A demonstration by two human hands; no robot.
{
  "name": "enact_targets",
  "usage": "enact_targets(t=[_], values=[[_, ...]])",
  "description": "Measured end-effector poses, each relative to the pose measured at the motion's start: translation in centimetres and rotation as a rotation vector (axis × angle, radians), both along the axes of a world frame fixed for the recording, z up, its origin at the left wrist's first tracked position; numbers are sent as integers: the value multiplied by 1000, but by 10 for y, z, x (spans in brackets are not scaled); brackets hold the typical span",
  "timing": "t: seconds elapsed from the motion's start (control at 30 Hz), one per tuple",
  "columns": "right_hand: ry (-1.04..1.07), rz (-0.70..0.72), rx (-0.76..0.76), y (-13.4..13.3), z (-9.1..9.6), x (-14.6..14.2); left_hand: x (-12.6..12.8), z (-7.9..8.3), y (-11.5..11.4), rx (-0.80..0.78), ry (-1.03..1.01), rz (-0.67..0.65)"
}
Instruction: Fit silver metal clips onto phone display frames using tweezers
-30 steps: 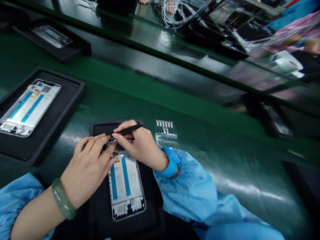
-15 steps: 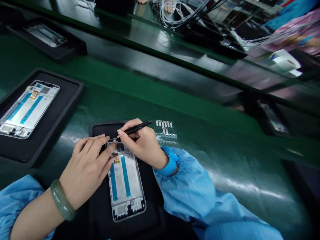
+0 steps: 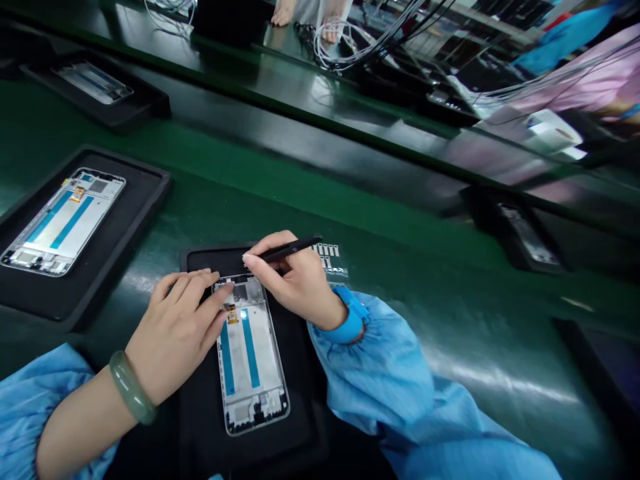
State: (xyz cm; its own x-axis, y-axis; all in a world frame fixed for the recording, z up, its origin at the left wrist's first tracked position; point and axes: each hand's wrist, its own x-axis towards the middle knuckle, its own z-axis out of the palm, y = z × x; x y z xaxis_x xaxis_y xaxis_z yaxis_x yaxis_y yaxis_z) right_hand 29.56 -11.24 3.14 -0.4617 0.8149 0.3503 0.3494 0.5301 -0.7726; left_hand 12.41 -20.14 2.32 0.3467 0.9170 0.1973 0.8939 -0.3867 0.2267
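A silvery, rectangular phone frame [image 3: 266,353] with rounded corners and two flat blue strips [image 3: 251,347] lies on a matte black tray [image 3: 303,400] over the glossy green counter [image 3: 400,300], at four o'clock from the left hand [image 3: 177,327] and seven o'clock from the right hand [image 3: 295,280]. The left, fingers loosely spread, touches its upper end; the right pinches a slim black pen-like tool [image 3: 291,250].

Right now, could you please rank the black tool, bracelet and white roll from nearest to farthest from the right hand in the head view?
1. Black tool: in the right hand.
2. Bracelet: lower left.
3. White roll: far off, upper right.
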Motion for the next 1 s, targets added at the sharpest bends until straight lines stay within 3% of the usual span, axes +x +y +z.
enact_targets(t=[0.17, 0.43, 1.0], values=[[-44, 109, 23, 0, -7, -1, 0, 0, 0, -6, -12, 5], [-60, 158, 53, -1, -16, -4, 1, 1, 0, 8, -23, 7], [-89, 141, 91, -2, -12, -6, 0, 1, 0, 11, -15, 4]])
